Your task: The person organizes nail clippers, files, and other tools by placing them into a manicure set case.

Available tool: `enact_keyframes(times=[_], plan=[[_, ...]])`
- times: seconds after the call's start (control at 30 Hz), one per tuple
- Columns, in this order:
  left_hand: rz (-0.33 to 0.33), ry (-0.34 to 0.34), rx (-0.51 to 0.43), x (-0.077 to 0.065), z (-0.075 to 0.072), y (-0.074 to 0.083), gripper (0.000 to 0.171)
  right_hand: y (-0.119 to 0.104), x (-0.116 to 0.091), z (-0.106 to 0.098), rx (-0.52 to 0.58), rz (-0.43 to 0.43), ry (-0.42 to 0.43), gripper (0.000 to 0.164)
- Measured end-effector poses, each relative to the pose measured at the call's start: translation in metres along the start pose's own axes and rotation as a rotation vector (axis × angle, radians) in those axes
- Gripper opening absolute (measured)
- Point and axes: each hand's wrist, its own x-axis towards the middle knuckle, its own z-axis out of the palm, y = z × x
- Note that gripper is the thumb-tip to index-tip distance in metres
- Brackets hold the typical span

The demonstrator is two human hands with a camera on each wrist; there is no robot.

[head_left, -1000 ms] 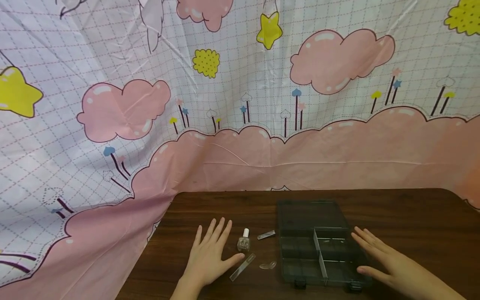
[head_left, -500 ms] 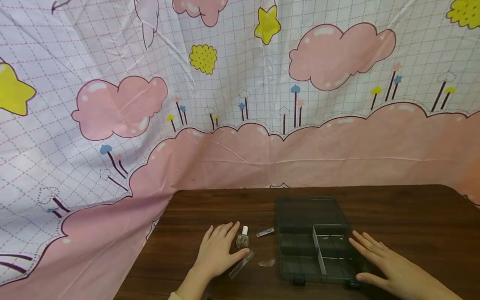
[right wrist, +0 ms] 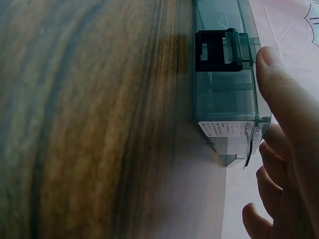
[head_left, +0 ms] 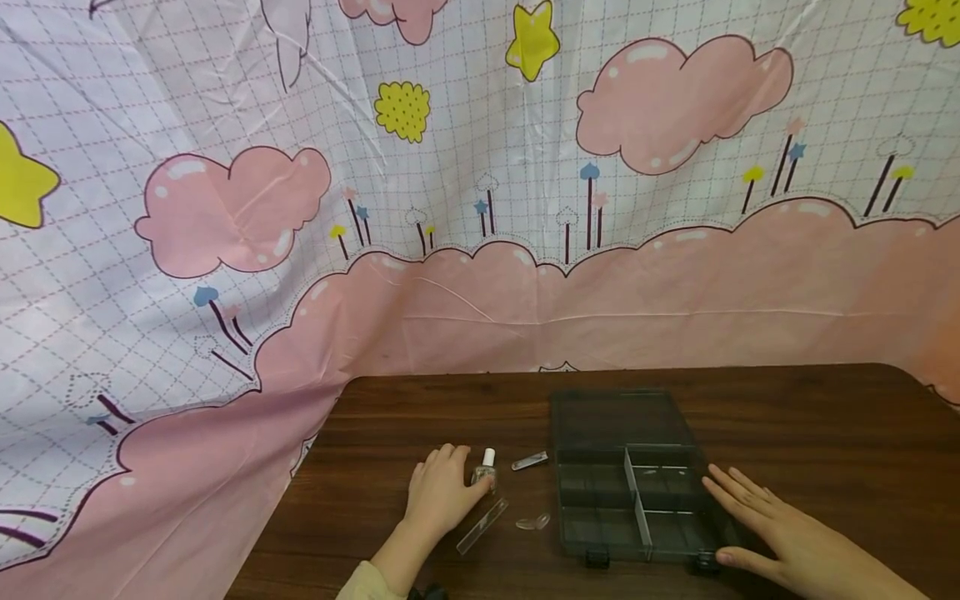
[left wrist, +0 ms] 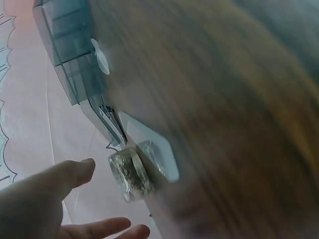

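Note:
My left hand [head_left: 441, 492] is around the left side of a small clear nail polish bottle [head_left: 483, 473] with a white cap. In the left wrist view its thumb and fingers are spread, with a gap between them and the bottle [left wrist: 130, 174]. My right hand [head_left: 780, 525] lies at the right edge of a dark see-through compartment box [head_left: 598, 527], its lid laid back. In the right wrist view the thumb is against the box [right wrist: 224, 94] near a black latch, with the other fingers loosely bent along its side.
Nail clippers [head_left: 529, 461] lie between bottle and box. A clear flat strip [head_left: 482, 527] and some clear curved pieces [head_left: 533, 522] lie nearer me. The box has a white divider [head_left: 637, 504]. A patterned curtain [head_left: 465, 292] hangs behind the brown table [head_left: 832, 442].
My left hand has moved right to the bottle, its spread fingers drawing in and bending. My right hand stays by the box. The head view has shifted slightly.

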Motion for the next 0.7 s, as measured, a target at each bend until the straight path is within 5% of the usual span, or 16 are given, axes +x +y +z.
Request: enact_keyframes(times=[0.53, 0.7], plan=[[0.014, -0.035, 0.001, 0.01, 0.015, -0.001, 0.053, 0.002, -0.001, -0.002, 0.093, 0.062, -0.076, 0.079], [-0.014, -0.049, -0.079, 0.01, 0.014, 0.001, 0.043, 0.002, -0.001, -0.001, 0.095, 0.039, -0.063, 0.079]])
